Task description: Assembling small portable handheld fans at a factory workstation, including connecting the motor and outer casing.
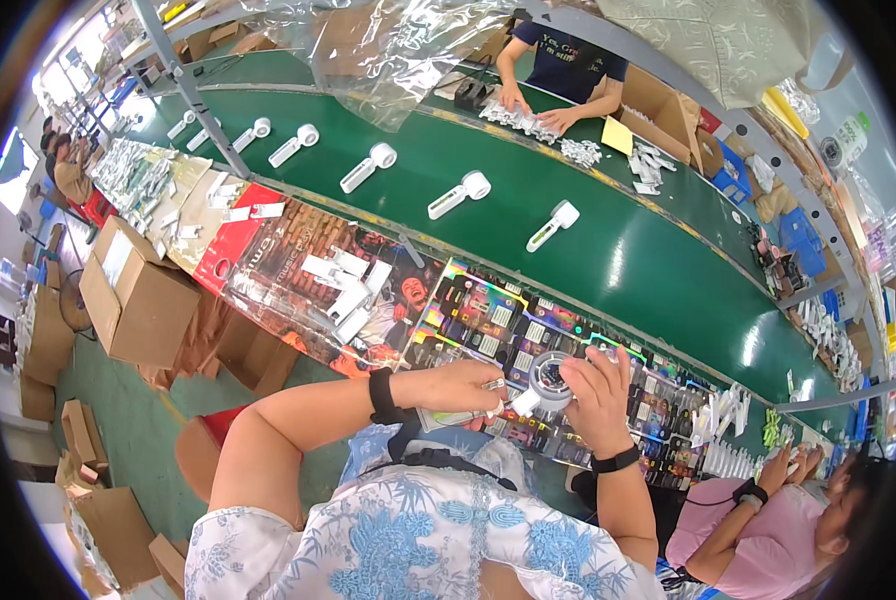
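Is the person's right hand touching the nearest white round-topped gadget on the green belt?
Apart. The head view shows a stretch of green belt and shiny packages between the right hand and that white gadget.

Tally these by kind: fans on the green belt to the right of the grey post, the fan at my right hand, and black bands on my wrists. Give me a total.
Belt fans: 5
Fan at your right hand: 1
Black wristbands: 2
Total: 8
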{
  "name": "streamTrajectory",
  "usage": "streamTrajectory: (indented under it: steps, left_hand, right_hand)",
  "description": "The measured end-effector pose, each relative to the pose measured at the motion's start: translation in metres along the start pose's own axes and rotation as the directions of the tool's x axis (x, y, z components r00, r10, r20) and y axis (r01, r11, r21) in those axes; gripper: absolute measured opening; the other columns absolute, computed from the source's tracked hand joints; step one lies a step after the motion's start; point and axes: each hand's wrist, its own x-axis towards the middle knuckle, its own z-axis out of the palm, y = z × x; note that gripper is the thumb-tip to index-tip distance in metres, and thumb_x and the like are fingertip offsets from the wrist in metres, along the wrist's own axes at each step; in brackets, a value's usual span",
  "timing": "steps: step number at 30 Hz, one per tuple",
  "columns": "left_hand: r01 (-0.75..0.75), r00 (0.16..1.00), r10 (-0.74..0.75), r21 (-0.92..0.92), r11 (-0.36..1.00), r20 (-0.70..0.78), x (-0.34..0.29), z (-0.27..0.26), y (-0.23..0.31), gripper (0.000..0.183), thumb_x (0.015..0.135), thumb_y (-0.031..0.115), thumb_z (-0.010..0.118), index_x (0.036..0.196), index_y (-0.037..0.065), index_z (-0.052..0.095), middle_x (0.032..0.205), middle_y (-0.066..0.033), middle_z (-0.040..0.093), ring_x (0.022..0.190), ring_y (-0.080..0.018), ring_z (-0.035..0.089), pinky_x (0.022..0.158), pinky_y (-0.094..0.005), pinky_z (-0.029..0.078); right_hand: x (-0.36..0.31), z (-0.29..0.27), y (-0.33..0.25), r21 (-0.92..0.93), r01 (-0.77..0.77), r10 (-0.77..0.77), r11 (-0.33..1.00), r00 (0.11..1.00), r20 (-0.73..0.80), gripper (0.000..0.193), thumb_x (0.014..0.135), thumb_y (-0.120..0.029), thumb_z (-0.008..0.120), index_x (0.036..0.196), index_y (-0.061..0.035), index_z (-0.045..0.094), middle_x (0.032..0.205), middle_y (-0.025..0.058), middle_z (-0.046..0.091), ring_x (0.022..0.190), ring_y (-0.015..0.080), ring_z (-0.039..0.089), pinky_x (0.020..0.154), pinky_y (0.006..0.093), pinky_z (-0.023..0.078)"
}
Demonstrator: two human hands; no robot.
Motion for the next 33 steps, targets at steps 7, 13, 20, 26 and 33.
streamTrajectory:
  steps: [7,13,20,26,33]
  left_hand:
    - [-0.019,0.999,0.026,0.168,0.986,-0.037,0.003,0.0,0.005,0.025,0.079,0.014,0.053,0.097,-0.003,0.051,0.079,-0.0095,0.061,0.065,-0.0145,0.061,0.056,-0.0267,0.049]
    - [-0.12,0.91,0.356,0.687,0.717,-0.212,0.008,0.008,-0.005,0.023,0.072,0.014,0.056,0.09,-0.001,0.054,0.073,-0.0186,0.061,0.059,-0.0288,0.062,0.055,-0.037,0.05]
    - [0.004,0.912,0.359,0.881,0.474,-0.197,0.018,0.019,-0.036,0.024,0.068,0.008,0.054,0.088,-0.005,0.049,0.065,-0.0202,0.058,0.059,-0.0387,0.059,0.057,-0.0466,0.047]
    - [0.041,0.943,0.229,0.766,0.641,-0.242,-0.012,0.02,-0.058,0.027,0.07,0.011,0.054,0.092,-0.004,0.049,0.071,-0.0219,0.058,0.066,-0.0389,0.059,0.061,-0.0467,0.047]
    - [0.157,0.848,0.247,0.667,0.728,-0.469,-0.058,0.003,-0.059,0.025,0.071,0.012,0.055,0.092,-0.002,0.049,0.07,-0.0207,0.057,0.067,-0.0384,0.059,0.061,-0.0454,0.046]
  right_hand:
    - [0.003,-0.003,0.004,0.028,0.027,-0.027,0.999,1.0,0.008,0.045,0.062,-0.002,0.067,0.102,-0.018,0.057,0.106,-0.0026,0.059,0.109,0.0223,0.051,0.103,0.0505,0.028]
    - [0.012,-0.021,0.005,0.36,-0.065,-0.026,0.931,0.97,0.241,0.049,0.068,-0.008,0.07,0.114,-0.0133,0.055,0.112,0.0073,0.053,0.106,0.0265,0.052,0.096,0.0417,0.038]
    - [0.028,-0.009,0.007,0.581,-0.384,-0.111,0.718,0.761,0.64,0.053,0.074,-0.011,0.069,0.124,-0.0102,0.051,0.119,0.0141,0.044,0.104,0.0281,0.051,0.088,0.033,0.043]
    - [0.043,0.026,0.0,0.723,-0.312,-0.35,0.617,0.714,0.607,0.055,0.077,-0.018,0.067,0.128,-0.0145,0.048,0.12,0.0161,0.043,0.108,0.031,0.047,0.091,0.0353,0.04]
    - [0.073,0.065,-0.031,0.731,-0.263,-0.386,0.63,0.71,0.589,0.054,0.076,-0.019,0.067,0.127,-0.0124,0.049,0.121,0.0164,0.043,0.112,0.0299,0.045,0.094,0.0352,0.038]
